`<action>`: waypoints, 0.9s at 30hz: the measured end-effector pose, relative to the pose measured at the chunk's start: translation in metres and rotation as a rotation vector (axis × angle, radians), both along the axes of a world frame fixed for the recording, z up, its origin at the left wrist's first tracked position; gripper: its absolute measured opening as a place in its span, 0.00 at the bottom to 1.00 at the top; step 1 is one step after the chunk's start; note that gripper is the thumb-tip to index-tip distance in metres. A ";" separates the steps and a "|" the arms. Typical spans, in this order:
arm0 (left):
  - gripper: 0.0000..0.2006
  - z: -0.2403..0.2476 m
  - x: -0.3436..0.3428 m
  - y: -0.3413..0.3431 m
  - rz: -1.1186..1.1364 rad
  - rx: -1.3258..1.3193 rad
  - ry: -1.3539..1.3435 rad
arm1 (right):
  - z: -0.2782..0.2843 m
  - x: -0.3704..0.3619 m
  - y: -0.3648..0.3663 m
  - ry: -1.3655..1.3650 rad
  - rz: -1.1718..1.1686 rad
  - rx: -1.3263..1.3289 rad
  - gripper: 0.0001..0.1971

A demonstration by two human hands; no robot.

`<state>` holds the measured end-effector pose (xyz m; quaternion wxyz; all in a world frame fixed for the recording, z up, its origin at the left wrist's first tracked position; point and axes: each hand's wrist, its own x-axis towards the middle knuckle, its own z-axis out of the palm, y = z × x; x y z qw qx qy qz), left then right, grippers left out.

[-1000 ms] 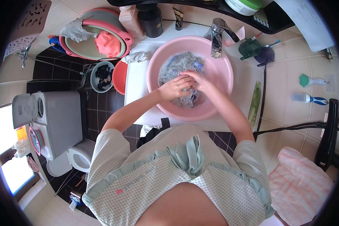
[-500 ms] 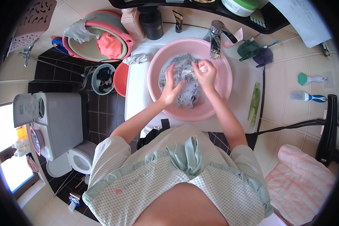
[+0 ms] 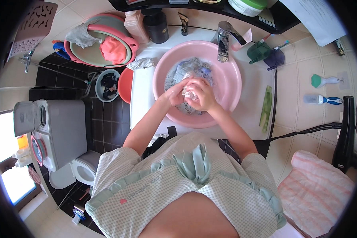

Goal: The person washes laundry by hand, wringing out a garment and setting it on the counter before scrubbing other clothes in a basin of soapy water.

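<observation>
Both hands meet over a pink basin (image 3: 231,89) that stands on the white sink counter. My right hand (image 3: 203,93) is closed around a wet, bunched white cloth (image 3: 190,95). My left hand (image 3: 173,93) presses against the same bundle from the left, its fingers partly covered by the right hand. Beyond the hands, a soaked grey-blue garment (image 3: 191,68) lies in sudsy water at the basin's far side. The exact kind of white cloth cannot be made out.
The tap (image 3: 223,43) overhangs the basin's far right rim. A crumpled white cloth (image 3: 142,63) lies left of the basin, and a green aloe-like leaf (image 3: 266,109) to its right. Bottles (image 3: 156,27) stand behind. A red bucket (image 3: 125,85) is beside the counter.
My hands were apart, the left spread over the suds and the right gripping white cloth. Now they have come together nearer me, around the bunched cloth. The grey-blue garment's visible shape has shifted.
</observation>
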<state>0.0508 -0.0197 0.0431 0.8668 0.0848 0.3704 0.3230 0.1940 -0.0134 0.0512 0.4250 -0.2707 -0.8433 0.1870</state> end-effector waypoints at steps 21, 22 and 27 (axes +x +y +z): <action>0.20 0.001 0.002 -0.004 -0.382 0.333 -0.550 | 0.005 -0.005 0.030 1.012 0.959 -1.432 0.33; 0.20 0.000 -0.001 -0.004 -0.378 0.248 -0.544 | 0.003 0.001 0.036 0.885 0.920 -1.361 0.25; 0.25 0.014 0.002 -0.008 -0.206 0.210 0.092 | 0.021 0.004 0.033 0.797 0.467 -1.329 0.14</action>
